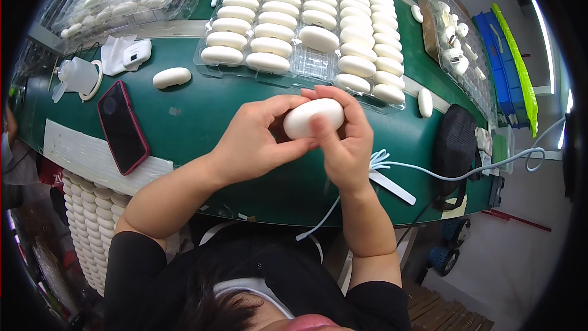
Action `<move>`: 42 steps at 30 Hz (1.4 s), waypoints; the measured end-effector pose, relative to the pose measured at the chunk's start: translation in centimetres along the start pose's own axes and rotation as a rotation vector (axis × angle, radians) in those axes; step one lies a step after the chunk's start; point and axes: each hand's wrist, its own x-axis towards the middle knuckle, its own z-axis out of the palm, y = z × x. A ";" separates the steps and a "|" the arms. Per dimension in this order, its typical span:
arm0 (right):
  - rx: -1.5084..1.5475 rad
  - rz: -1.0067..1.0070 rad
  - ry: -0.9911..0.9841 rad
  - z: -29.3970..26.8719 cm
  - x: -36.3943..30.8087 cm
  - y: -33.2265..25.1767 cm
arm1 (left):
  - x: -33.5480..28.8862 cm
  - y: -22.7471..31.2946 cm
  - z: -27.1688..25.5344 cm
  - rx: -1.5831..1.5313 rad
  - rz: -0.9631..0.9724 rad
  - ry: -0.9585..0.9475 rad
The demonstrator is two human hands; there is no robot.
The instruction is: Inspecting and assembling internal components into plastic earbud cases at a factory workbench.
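Above the green table, a smooth white oval case (301,119) is held between both my hands. My left hand (254,135) closes on its left end, with fingers behind it and the thumb along its lower edge. My right hand (348,138) wraps the right end, its thumb pressed on the front face. Just beyond, a clear plastic tray (313,65) carries rows of similar white cases, with an uncovered pocket in its near row. Another white case (171,78) lies on the table to the left.
Left are a phone (124,127) in a red cover, a translucent bottle (79,75) and a white cloth (114,52). A pale blue cable (422,173) runs past a white flat strip (393,187) and black pouch (454,147). Other trays stand at the far left and right.
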 end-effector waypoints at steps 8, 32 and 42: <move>0.318 0.165 0.017 -2.4 1.3 -0.1 | 0.4 0.6 -0.8 -0.128 -0.128 -0.093; 0.286 0.279 -0.024 -2.7 0.9 -0.7 | 0.3 -0.9 -0.8 0.097 0.201 -0.025; -0.257 0.112 0.173 -8.0 1.4 -2.2 | 2.2 -0.1 -3.4 -0.108 0.309 0.297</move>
